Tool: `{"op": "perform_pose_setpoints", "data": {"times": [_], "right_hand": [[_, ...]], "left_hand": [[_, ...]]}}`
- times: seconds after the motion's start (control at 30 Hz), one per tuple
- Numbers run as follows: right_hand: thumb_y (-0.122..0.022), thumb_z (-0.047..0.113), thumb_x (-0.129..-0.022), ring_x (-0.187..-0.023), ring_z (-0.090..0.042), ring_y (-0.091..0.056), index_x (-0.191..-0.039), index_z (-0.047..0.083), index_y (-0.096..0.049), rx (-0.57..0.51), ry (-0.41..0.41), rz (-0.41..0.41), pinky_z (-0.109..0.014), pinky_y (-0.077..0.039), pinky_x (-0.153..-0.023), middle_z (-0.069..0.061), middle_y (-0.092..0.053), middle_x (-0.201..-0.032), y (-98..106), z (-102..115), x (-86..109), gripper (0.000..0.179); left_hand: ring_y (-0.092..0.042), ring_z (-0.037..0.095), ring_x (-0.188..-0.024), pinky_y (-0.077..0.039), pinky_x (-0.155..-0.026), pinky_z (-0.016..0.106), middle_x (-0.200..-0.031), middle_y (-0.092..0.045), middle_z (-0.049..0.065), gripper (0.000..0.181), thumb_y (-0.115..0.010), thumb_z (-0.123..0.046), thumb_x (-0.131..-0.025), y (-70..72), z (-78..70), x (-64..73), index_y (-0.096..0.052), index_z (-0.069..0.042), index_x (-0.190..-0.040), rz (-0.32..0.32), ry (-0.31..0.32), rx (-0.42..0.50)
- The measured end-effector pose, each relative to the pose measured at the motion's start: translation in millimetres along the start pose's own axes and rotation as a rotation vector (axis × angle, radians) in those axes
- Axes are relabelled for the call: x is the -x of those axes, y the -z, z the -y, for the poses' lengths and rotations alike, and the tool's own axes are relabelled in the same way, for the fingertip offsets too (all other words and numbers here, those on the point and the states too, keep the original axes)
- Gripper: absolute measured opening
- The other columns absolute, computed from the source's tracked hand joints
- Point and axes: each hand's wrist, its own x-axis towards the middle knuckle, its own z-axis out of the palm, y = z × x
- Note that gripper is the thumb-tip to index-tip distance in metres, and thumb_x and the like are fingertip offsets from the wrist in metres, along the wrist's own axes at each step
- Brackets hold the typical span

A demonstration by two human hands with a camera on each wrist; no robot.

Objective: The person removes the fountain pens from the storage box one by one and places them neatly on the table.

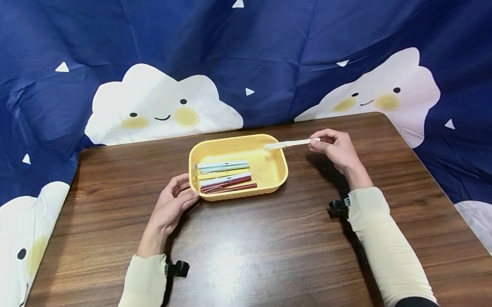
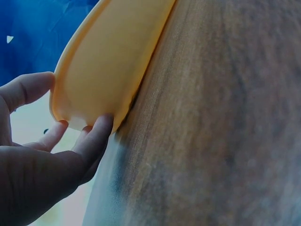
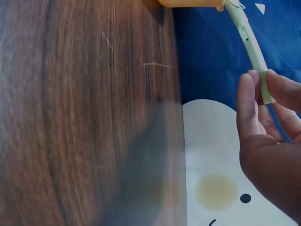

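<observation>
My right hand (image 1: pixel 337 151) pinches a slim pale pen (image 1: pixel 293 143) by one end, between thumb and fingertips. The pen's clip end reaches over the right rim of a yellow tray (image 1: pixel 270 183); in the right wrist view the pen (image 3: pixel 254 47) looks light green. At the tray's left end, my left hand (image 1: pixel 173 202) holds it with thumb and fingertips against the outer wall. Several pens (image 1: pixel 226 176) in blue, yellow and dark red lie side by side in the tray's left half.
The tray stands near the back edge of a brown wooden table (image 1: pixel 254 259). Behind the table hangs a dark blue curtain (image 1: pixel 263 36) with white clouds. A small black camera (image 1: pixel 339 208) is strapped at my right wrist, and another camera (image 1: pixel 179 268) at my left.
</observation>
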Motion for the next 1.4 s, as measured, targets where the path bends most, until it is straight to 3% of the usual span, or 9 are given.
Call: {"op": "perform_pose_setpoints", "data": {"times": [0.33,0.7,1.03,1.4], "right_hand": [[-0.065,-0.017,-0.089,-0.072,-0.012,-0.07,-0.101,-0.018,-0.066,-0.059,0.012,-0.047,-0.024,-0.061,-0.073,-0.007,-0.07,-0.083,11,-1,-3.3,0.012],[-0.065,-0.016,-0.09,-0.072,-0.013,-0.071,-0.094,-0.009,-0.07,-0.153,-0.066,-0.054,-0.023,-0.061,-0.074,-0.008,-0.072,-0.08,35,-6,-7.0,0.009],[-0.061,-0.017,-0.092,-0.072,-0.014,-0.072,-0.097,-0.013,-0.068,-0.098,-0.104,-0.034,-0.025,-0.061,-0.075,-0.008,-0.073,-0.08,44,-16,-13.8,0.01],[-0.061,-0.014,-0.093,-0.077,-0.013,-0.072,-0.103,-0.016,-0.063,-0.048,-0.215,0.008,-0.025,-0.06,-0.08,-0.007,-0.071,-0.081,58,-26,-18.9,0.01]], "left_hand": [[-0.058,0.019,-0.108,-0.055,-0.093,0.025,-0.137,-0.039,0.024,0.065,-0.057,0.016,-0.092,0.2,-3.0,1.2,-0.028,0.006,-0.15,0.003,-0.003,-0.007],[-0.058,0.019,-0.11,-0.055,-0.095,0.027,-0.138,-0.039,0.024,0.064,-0.058,0.014,-0.093,-0.2,-3.7,0.7,-0.028,0.007,-0.15,0.003,-0.004,-0.006],[-0.058,0.02,-0.11,-0.055,-0.094,0.027,-0.137,-0.039,0.024,0.064,-0.057,0.015,-0.092,0.4,-1.9,-0.1,-0.028,0.007,-0.149,0.0,-0.005,0.0],[-0.058,0.018,-0.108,-0.055,-0.094,0.026,-0.137,-0.039,0.025,0.065,-0.057,0.015,-0.092,-1.1,-1.3,0.9,-0.028,0.007,-0.15,0.008,0.0,-0.007]]}}
